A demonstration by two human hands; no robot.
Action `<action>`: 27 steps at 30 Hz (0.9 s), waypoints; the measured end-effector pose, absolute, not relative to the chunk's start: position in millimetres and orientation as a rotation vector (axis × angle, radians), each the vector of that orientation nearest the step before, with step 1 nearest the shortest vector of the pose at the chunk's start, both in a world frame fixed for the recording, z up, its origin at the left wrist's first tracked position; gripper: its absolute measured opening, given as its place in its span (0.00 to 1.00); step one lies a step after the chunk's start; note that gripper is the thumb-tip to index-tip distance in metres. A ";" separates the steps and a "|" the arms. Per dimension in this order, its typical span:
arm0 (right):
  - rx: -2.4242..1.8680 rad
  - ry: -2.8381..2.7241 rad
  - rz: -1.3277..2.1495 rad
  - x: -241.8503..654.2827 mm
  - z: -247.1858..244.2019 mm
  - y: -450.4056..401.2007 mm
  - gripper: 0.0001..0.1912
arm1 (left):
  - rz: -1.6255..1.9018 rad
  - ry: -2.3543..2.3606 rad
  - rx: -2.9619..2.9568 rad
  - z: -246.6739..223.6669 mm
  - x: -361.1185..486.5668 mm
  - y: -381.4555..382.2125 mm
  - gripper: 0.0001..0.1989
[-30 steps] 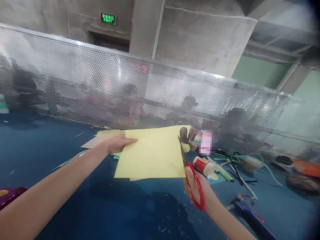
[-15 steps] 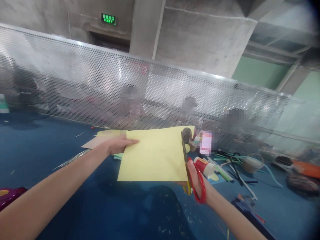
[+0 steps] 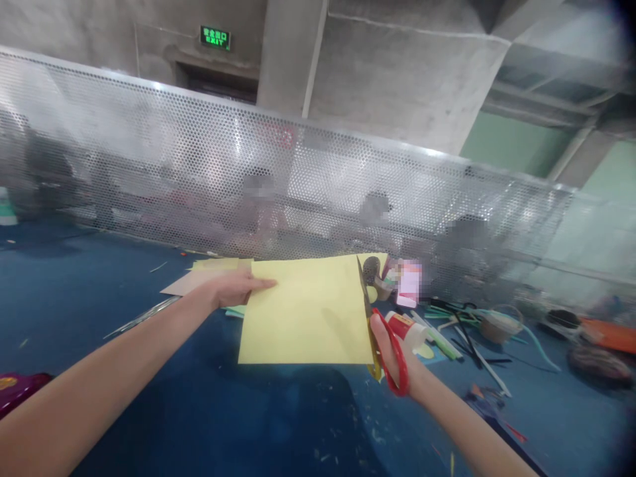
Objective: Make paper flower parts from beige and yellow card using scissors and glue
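A sheet of pale yellow paper (image 3: 303, 311) is held up in front of me, its left edge gripped by my left hand (image 3: 232, 289), thumb on top and the other fingers behind. My right hand (image 3: 388, 346) grips a pair of scissors (image 3: 403, 384) with one red handle loop and one yellow loop. The dark blades point away from me along the sheet's right side. A narrow yellow part shows right of the blade at the far edge. Fingers in the yellow loop are mostly hidden.
On the blue table (image 3: 209, 411) more paper sheets (image 3: 191, 281) lie behind my left hand. To the right are a red-and-white paper cup (image 3: 405, 329), straws and strips (image 3: 479, 358), a small tub (image 3: 498, 326) and a pink-screened phone (image 3: 409, 283). A perforated metal partition (image 3: 199, 165) stands behind.
The paper's lower left corner has shifted slightly right and down. The scissors' blade tip has moved a little left, and their two handle loops look closer together. My left hand has hardly moved.
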State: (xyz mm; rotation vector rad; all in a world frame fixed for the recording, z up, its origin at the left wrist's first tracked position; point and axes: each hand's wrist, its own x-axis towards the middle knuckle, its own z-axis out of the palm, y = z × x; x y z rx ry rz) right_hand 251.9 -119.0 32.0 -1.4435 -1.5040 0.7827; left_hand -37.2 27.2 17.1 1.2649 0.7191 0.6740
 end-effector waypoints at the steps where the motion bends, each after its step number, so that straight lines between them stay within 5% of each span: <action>1: -1.432 -1.530 0.775 251.0 33.3 -118.9 0.27 | 0.675 0.726 1.265 17.3 -37.2 26.9 0.19; 14: -1.544 -1.505 0.803 250.7 16.5 -109.2 0.34 | 0.693 0.692 1.248 16.0 -35.6 26.9 0.21; 27: -1.460 -1.647 0.573 252.6 31.1 -103.0 0.24 | 0.688 0.665 1.237 13.2 -37.5 27.4 0.20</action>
